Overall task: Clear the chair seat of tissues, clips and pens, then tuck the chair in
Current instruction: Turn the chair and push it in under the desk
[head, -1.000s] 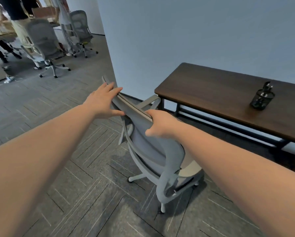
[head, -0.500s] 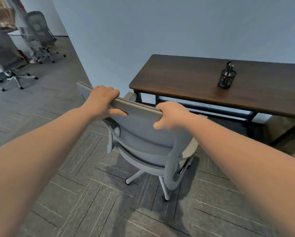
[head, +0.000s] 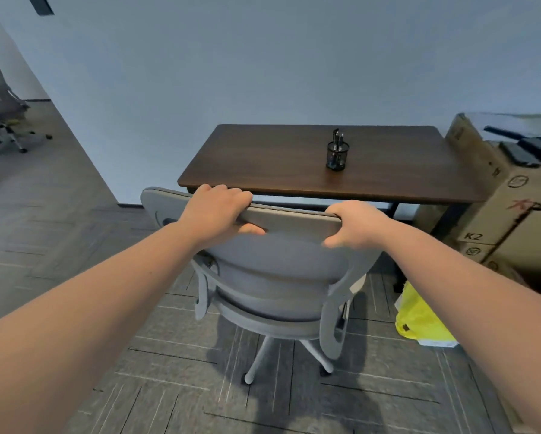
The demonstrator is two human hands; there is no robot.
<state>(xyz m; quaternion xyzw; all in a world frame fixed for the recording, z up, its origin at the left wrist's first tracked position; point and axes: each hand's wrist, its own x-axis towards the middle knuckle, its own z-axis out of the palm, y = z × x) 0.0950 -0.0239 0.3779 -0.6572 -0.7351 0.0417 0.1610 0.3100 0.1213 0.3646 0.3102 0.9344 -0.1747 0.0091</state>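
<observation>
Now, step: tucking the chair (head: 272,277) in
Hands: left hand (head: 216,211) and right hand (head: 355,225) clamped on its top rail
Next: push straight under the far desk (head: 294,158)

left hand (head: 214,211), right hand (head: 355,225) grip chair (head: 278,267) backrest | desk (head: 263,161) ahead

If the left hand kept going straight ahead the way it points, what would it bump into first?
Probably the front edge of the wooden desk, just beyond the chair top that the left hand grips. Depth is hard to judge from this one view.
</observation>
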